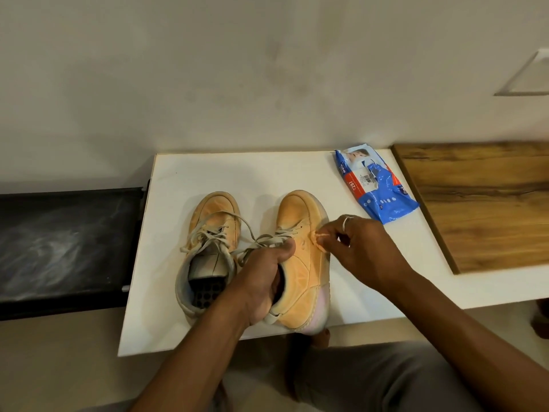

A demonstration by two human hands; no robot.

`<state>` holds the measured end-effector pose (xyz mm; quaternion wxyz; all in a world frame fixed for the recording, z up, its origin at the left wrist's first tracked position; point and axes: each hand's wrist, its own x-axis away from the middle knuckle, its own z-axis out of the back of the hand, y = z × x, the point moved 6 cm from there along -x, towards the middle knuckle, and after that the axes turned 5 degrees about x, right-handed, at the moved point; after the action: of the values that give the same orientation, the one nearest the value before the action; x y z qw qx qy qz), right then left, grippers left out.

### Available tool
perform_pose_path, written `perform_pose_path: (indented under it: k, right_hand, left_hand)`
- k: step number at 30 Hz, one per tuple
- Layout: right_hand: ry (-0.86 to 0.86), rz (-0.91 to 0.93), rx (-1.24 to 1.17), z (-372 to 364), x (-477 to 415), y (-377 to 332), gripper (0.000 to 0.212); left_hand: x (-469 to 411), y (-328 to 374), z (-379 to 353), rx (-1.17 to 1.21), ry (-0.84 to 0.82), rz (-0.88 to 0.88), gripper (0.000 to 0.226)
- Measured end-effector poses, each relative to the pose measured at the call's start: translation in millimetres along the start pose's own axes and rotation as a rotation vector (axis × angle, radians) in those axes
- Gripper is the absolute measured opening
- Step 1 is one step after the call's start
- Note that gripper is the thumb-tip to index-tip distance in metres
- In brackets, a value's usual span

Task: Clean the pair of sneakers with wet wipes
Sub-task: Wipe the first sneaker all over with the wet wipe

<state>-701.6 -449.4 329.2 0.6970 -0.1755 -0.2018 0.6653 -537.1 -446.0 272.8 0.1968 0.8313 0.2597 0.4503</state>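
Observation:
Two tan sneakers with pale laces stand side by side on a white table [237, 171], toes pointing away from me. The left sneaker [212, 233] stands free. My left hand [261, 281] is pushed into the opening of the right sneaker [303, 263] and grips it, thumb over the laces. My right hand [365, 248] pinches a small crumpled wet wipe [317, 238], stained orange, against the outer side of that sneaker. A blue wet wipes pack [374, 185] lies at the back right of the table.
A wooden board [490, 203] adjoins the table on the right. A dark bench surface [65, 242] lies to the left, lower down. A pale wall rises behind. My legs in grey trousers are below the table's front edge.

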Motion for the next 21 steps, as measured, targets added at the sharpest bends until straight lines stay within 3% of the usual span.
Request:
perform_pose_path:
  k: [2,4,6,8,12,18,21]
  right_hand:
    - [-0.005,0.021,-0.017,0.0,1.2,-1.9,0.022]
    - [-0.132,0.04,-0.06,-7.9,9.2,-2.7,0.018]
    - [-0.247,0.034,-0.075,-13.3,17.7,-2.3,0.029]
    - [-0.202,0.055,-0.059,-10.4,14.2,-1.8,0.042]
    - [-0.004,0.06,-0.053,0.3,-1.9,-3.1,0.022]
    - [-0.198,0.089,-0.07,-14.4,18.2,-4.3,0.03]
    - [-0.067,0.116,-0.025,-3.8,7.4,-11.7,0.023]
  left_hand:
    - [1.6,-0.3,-0.3,-0.002,0.005,0.003,0.041]
    - [3.4,0.4,1.1,0.016,0.012,0.009,0.039]
    - [4.9,1.5,1.3,0.033,0.007,0.007,0.036]
    - [5.8,2.4,0.0,0.022,0.007,-0.001,0.034]
    - [5.3,2.3,-1.2,-0.024,0.023,-0.022,0.041]
    - [8.8,8.2,-1.4,0.07,0.033,-0.063,0.051]
    - [8.0,7.0,-1.4,0.027,0.058,-0.065,0.051]
